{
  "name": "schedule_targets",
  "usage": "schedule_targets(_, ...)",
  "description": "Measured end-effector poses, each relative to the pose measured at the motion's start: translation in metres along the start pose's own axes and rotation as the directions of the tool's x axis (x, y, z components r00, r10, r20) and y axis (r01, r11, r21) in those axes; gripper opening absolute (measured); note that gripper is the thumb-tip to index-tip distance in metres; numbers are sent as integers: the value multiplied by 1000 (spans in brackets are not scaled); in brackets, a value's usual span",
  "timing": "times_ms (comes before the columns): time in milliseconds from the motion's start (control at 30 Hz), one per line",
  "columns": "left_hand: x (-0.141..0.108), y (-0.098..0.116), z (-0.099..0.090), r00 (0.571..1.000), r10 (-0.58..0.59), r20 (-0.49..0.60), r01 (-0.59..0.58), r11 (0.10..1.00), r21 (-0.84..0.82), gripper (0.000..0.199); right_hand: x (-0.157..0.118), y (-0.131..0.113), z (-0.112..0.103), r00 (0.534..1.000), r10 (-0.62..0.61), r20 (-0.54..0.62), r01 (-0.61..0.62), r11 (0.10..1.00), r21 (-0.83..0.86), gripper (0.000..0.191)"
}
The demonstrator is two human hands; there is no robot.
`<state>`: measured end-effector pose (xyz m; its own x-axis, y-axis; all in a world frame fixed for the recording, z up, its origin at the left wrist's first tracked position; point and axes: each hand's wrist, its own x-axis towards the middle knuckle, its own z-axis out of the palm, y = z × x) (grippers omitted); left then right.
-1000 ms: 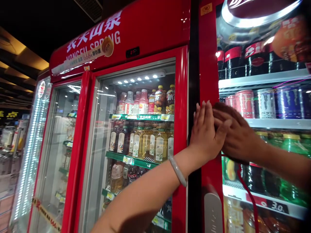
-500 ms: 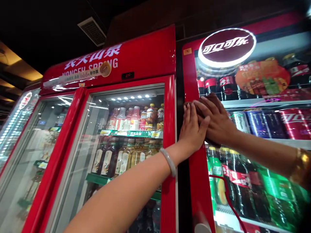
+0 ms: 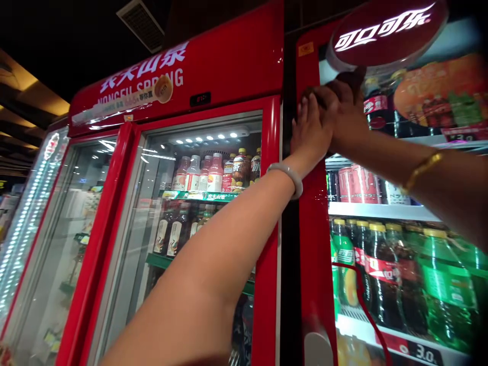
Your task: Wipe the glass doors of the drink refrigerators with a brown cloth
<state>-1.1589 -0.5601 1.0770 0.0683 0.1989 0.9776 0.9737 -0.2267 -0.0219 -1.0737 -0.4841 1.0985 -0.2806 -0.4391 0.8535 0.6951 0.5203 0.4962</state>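
L hand [image 3: 311, 127] at 1 o'clock, fingers extended, close tog., right beside R hand [image 3: 345, 119], nr dark item [image 3: 355, 79]; R grip unclear. Red drinks fridge [image 3: 244, 46], 11 o'clock.

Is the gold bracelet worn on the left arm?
No, the gold bracelet is on the arm of the right hand, while a grey bangle is near the left hand.
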Motion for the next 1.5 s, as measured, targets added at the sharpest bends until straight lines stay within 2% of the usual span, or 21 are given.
schedule_targets(100, -59, -3, 10, 996, 85, 5, -85, 996, 27, 72, -53, -26, -15, 993, 102, 66, -104, 994, 34, 64)
schedule_targets(167, -77, -9, 11, 990, 136, 43, -138, 989, 47, 75, -68, -31, -22, 989, 81, 123, -86, 995, 44, 61)
schedule_targets(200, -77, -12, 9, 988, 141, 60, -144, 988, 52, 75, -67, -30, -24, 988, 63, 141, -70, 996, 49, 59)
schedule_targets(267, -61, -16, 5, 991, 106, 80, -110, 993, 51, 72, -51, -25, -26, 986, 73, 151, -84, 994, 65, 56)
schedule_targets(367, -29, -16, -1, 998, 2, 64, -3, 1000, 23, 69, -20, -23, -25, 972, 182, 149, -196, 977, 86, 55)
schedule_targets(433, -29, -14, -1, 997, -39, 63, 39, 999, -6, 70, -19, -31, -26, 959, 238, 156, -255, 962, 98, 54)
schedule_targets(467, -41, -13, 0, 997, -36, 70, 37, 999, -11, 70, -28, -37, -27, 956, 243, 162, -261, 960, 101, 54)
schedule_targets(533, -82, -13, 4, 994, 13, 104, -13, 1000, 5, 72, -65, -52, -33, 971, 194, 138, -207, 974, 91, 54)
schedule_targets(633, -159, -15, 11, 971, 153, 182, -167, 984, 61, 82, -133, -65, -41, 999, -16, 38, 14, 999, 50, 56)
schedule_targets(700, -187, -18, 16, 957, 186, 223, -214, 971, 108, 92, -159, -62, -43, 988, -152, 1, 152, 988, 29, 54)
schedule_targets(733, -189, -19, 18, 957, 185, 225, -218, 967, 130, 95, -161, -57, -43, 981, -196, 0, 196, 980, 22, 53)
schedule_targets(800, -170, -18, 20, 968, 158, 196, -190, 969, 160, 95, -144, -44, -38, 981, -194, 19, 193, 981, 12, 53)
schedule_targets(933, -108, -11, 20, 991, 85, 101, -101, 981, 165, 84, -92, -29, -31, 996, 36, 84, -39, 999, 33, 50)
schedule_targets(1000, -111, -10, 20, 991, 91, 99, -108, 978, 178, 83, -96, -36, -34, 992, 90, 88, -94, 995, 40, 49)
schedule_targets(1067, -147, -11, 21, 976, 139, 166, -172, 964, 205, 87, -129, -51, -42, 997, 47, 54, -50, 997, 50, 53)
schedule_targets(1167, -224, -18, 23, 913, 242, 329, -328, 915, 235, 107, -197, -72, -55, 995, -102, -4, 102, 988, 112, 65)
schedule_targets(1233, -253, -23, 25, 874, 275, 402, -392, 886, 246, 118, -222, -72, -58, 982, -181, -45, 186, 968, 168, 68)
schedule_targets(1267, -255, -24, 25, 869, 278, 408, -402, 878, 258, 118, -223, -68, -58, 978, -205, -47, 210, 959, 188, 67)
schedule_targets(1333, -233, -21, 23, 888, 268, 373, -386, 877, 287, 110, -204, -54, -56, 977, -209, -28, 211, 957, 201, 58)
schedule_targets(1433, -182, -11, 21, 934, 225, 278, -308, 902, 304, 96, -163, -40, -52, 997, -72, 29, 66, 982, 178, 49)
schedule_targets(1500, -174, -5, 22, 947, 185, 262, -260, 921, 291, 95, -159, -46, -53, 999, 19, 36, -26, 980, 196, 55)
